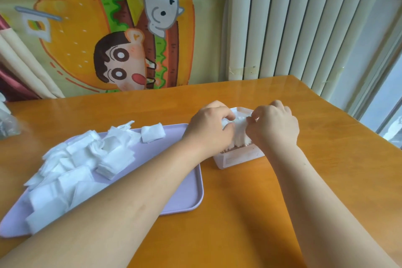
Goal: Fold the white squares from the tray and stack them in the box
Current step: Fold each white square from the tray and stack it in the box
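Pinching with curled fingers and thumbs, the left hand (208,125) and the right hand (274,126) hold one white square (239,126) stretched between them, directly over the open top of the box (239,158). The piece runs left to right from one hand to the other; its exact fold cannot be told, since the knuckles cover most of it.

Nearest, both bare forearms reach forward across the table (250,213). The left forearm crosses over the right part of the lilac tray (185,198), hiding some of its far rim. The tray's long axis runs from near left to far right. A loose heap of white squares (87,159) covers its left half, lying at mixed angles, and one separate square (152,134) sits at the far edge.

Just right of the tray stands the pale pink box, apart from it. White layers already fill it, their stacked edges facing the person below the hands.

At the far left edge lies a clear bag (8,124). Behind the table hang a cartoon cloth (113,39) and vertical blinds (304,24).
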Motion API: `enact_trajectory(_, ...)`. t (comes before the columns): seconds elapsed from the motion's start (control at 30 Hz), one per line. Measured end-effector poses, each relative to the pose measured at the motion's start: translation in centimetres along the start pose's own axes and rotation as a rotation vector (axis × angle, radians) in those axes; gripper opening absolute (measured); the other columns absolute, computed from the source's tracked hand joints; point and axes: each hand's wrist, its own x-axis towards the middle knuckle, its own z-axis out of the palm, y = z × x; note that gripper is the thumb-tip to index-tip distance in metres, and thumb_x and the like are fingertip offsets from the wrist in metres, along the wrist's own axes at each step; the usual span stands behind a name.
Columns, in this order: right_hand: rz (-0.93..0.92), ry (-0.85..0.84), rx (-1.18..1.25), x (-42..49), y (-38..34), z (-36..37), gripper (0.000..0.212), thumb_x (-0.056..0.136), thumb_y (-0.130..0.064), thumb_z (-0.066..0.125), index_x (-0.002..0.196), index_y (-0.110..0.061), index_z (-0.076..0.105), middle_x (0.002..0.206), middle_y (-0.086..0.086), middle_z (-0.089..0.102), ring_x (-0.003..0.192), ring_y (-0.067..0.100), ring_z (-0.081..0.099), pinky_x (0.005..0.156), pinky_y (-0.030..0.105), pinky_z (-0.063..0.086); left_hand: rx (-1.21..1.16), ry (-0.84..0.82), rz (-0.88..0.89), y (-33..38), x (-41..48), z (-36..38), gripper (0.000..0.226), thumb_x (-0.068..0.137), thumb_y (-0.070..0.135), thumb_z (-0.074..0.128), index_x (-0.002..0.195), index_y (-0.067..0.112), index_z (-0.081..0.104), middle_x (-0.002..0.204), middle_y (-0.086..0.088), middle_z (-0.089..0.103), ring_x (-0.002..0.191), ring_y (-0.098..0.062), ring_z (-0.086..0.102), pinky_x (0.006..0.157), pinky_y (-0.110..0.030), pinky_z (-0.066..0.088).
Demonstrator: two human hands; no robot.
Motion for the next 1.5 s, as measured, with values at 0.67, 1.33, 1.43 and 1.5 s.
enact_trajectory(0.67, -0.369, -0.514, 0.472, -9.3, -10.6, 4.0, 0.04, 0.093, -0.011, 0.047, 0.127, -0.011, 0.067, 0.127, 0.005, 0.07, 0.118, 0.026, 0.065, 0.096, 0.034, 0.051, 0.181, -0.358, -0.249, -7.3, -10.5, -7.9, 0.025, 0.09, 0.012, 0.051, 0.1, 0.028, 0.069, 0.096, 0.011, 0.07, 0.087, -0.014, 0.063, 0.068, -0.024, 0.048)
enact_trajectory(1.33, -0.269, -0.527, 0.249, -8.3, -14.0, 5.9, 0.03, 0.089, -0.033, 0.072, 0.117, -0.024, 0.062, 0.101, 0.0, 0.071, 0.093, 0.025, 0.067, 0.078, 0.037, 0.058, 0.47, -0.315, -0.746, -10.8, -17.3, -14.7, 0.089, 0.083, 0.084, 0.044, 0.158, 0.054, 0.006, 0.174, 0.011, -0.006, 0.159, -0.029, -0.016, 0.123, -0.063, 0.007)
enact_trajectory(1.43, -0.138, -0.696, 0.317, -7.8, -14.1, 5.4, 0.045, 0.086, -0.021, 0.077, 0.128, -0.026, 0.059, 0.108, 0.003, 0.067, 0.095, 0.023, 0.064, 0.077, 0.033, 0.052, 0.453, -0.299, -0.65, -10.7, -16.0, -13.2, 0.085, 0.084, 0.083, 0.044, 0.158, 0.055, 0.014, 0.174, 0.012, -0.001, 0.16, -0.024, -0.012, 0.123, -0.061, 0.005)
enact_trajectory(1.5, -0.12, -0.736, 0.331, -7.9, -14.0, 5.2, 0.019, 0.083, -0.014, 0.074, 0.091, -0.023, 0.059, 0.084, 0.003, 0.054, 0.074, 0.02, 0.049, 0.063, 0.029, 0.038, 0.448, -0.311, -0.593, -10.5, -14.9, -12.5, 0.083, 0.082, 0.084, 0.043, 0.156, 0.055, 0.018, 0.174, 0.012, 0.004, 0.16, -0.023, -0.009, 0.124, -0.059, 0.005)
